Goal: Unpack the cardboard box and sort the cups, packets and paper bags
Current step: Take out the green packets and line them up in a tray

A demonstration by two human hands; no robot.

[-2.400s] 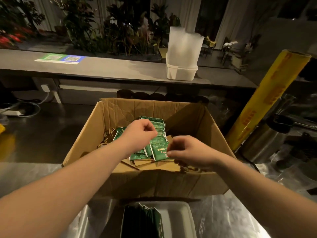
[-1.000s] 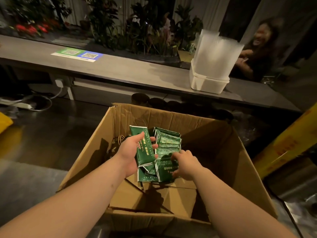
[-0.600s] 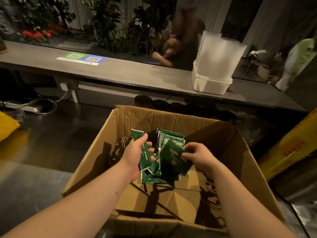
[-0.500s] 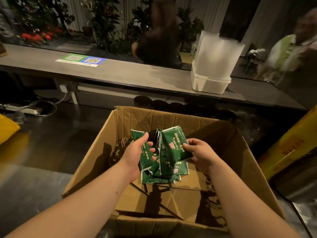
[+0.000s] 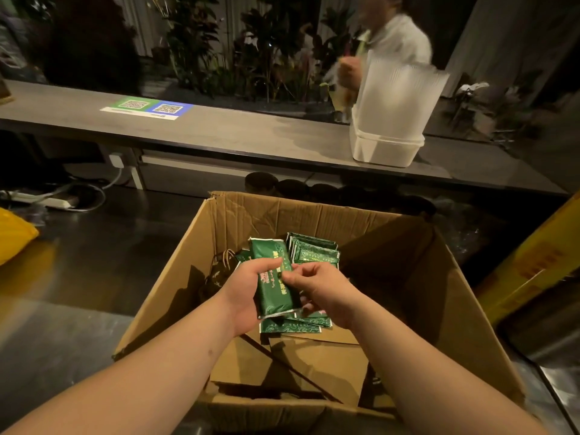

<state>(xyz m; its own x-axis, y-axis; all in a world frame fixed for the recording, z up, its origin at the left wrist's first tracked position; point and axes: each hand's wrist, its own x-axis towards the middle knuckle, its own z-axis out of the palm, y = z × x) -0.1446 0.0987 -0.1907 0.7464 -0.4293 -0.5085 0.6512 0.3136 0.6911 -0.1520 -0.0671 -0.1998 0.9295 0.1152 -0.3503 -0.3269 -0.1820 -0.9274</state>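
Observation:
An open cardboard box (image 5: 464, 312) stands on the steel counter in front of me. Inside it, my left hand (image 5: 244, 293) grips a stack of green packets (image 5: 273, 285) held upright. My right hand (image 5: 320, 291) pinches the right edge of that same stack with thumb and fingers. More green packets (image 5: 314, 251) lie in a pile behind the hands, and a few lie flat under them (image 5: 290, 324). Brown paper bags (image 5: 317, 359) lie flat on the box floor, with twisted bag handles (image 5: 221, 266) showing at the left.
A white tub holding a stack of clear plastic cups (image 5: 392, 111) stands on the raised counter behind the box. A yellow roll (image 5: 533, 259) leans at the right, a yellow bag (image 5: 14, 237) lies far left. A person (image 5: 386, 42) moves behind the counter.
My right hand brought the packet it had lifted over to the left hand's stack. Both hands now hold one stack together. A person walked along behind the counter.

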